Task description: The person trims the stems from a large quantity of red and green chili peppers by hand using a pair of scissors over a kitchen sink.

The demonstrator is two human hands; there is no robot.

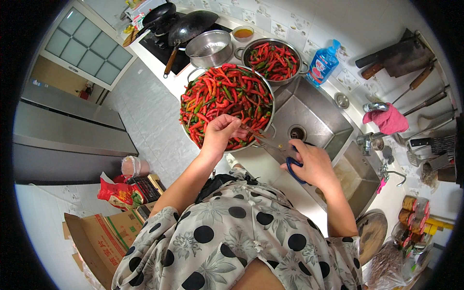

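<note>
A wide metal pot (pixel 273 105) heaped with red and some green chili peppers (pixel 224 98) stands before me. Over its near edge, my left hand (pixel 223 132) pinches a dark reddish chili pepper (pixel 253 131) between thumb and fingers. My right hand (pixel 311 163) has its fingers in the blue handles of a pair of scissors (pixel 295 170). The scissor blades point left and reach the pepper beside my left fingers; how far they are parted is hard to tell. Behind the wide pot, a smaller steel pot (pixel 302 58) also holds chili peppers.
A double steel sink (pixel 308 105) lies right of the pots. A blue soap bottle (pixel 323 64) stands at its back corner. Behind left are an empty steel pan (pixel 210 49), a wok (pixel 194 25) on the cooktop and a bowl of orange liquid (pixel 243 33). Cleavers (pixel 409 58) hang on the wall.
</note>
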